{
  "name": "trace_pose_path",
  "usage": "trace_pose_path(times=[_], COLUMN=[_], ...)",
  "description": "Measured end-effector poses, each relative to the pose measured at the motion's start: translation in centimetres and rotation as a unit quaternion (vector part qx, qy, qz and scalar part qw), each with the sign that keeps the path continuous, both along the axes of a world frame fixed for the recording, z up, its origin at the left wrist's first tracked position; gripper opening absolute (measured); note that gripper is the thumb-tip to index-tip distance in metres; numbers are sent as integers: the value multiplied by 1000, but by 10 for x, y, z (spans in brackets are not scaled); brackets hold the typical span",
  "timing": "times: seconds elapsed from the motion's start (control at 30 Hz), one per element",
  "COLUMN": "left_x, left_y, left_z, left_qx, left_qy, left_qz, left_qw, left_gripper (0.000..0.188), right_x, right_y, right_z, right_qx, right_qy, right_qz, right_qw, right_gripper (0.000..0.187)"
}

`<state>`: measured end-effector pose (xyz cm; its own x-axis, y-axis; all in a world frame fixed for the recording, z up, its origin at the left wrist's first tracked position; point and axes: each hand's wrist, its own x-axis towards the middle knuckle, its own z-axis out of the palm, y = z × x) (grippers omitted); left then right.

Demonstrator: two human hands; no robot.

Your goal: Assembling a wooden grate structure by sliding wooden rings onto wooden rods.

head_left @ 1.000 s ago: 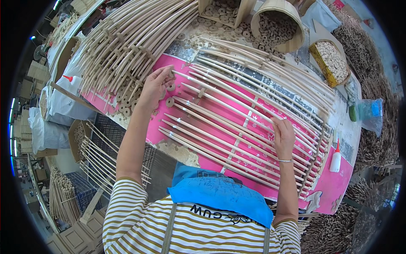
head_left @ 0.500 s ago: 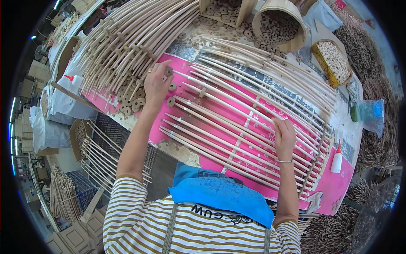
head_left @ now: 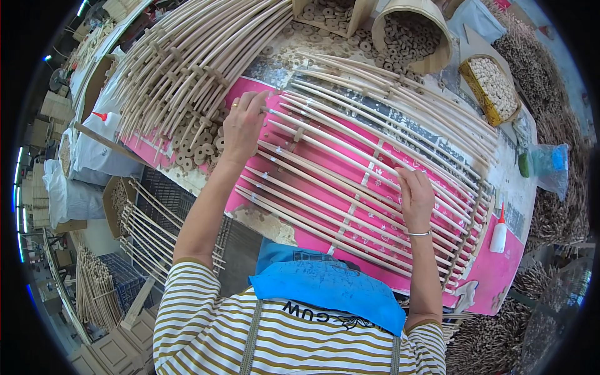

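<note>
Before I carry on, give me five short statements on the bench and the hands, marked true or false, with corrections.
1. The left hand is near the left ends of the rods. True.
2. The right hand is inside the yellow box. False: it is at the rods.
3. A bracelet circles the right wrist. True.
4. The white bottle on the right has a green tip. False: its tip is red.
5. The round tub holds ring-shaped pieces. True.

Over the flat pink sheet, the bare right hand pinches one of the slender pale wooden rods; the bare left hand bends left of the sheet's middle.
</note>
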<state>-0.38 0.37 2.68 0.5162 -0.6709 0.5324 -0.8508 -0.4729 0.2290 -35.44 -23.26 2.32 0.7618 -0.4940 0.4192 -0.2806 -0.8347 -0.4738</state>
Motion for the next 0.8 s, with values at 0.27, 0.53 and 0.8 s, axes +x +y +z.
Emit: trace_pose_path(times=[0.27, 0.53, 0.8], left_x=[-8, -10, 0], left_y=[-3, -2, -13], left_z=[7, 13, 5], left_qx=[13, 38, 67], left_qy=[13, -20, -65], left_qz=[-39, -95, -139], left_qw=[999, 995, 986], left_gripper=[56, 54, 57], right_x=[2, 2, 2], right_y=[-4, -8, -14], right_z=[-2, -1, -7], right_qx=[46, -4, 47], right_qy=[-13, 2, 15], right_qz=[-11, -11, -23], right_qw=[999, 1000, 999], right_gripper=[17, 13, 14])
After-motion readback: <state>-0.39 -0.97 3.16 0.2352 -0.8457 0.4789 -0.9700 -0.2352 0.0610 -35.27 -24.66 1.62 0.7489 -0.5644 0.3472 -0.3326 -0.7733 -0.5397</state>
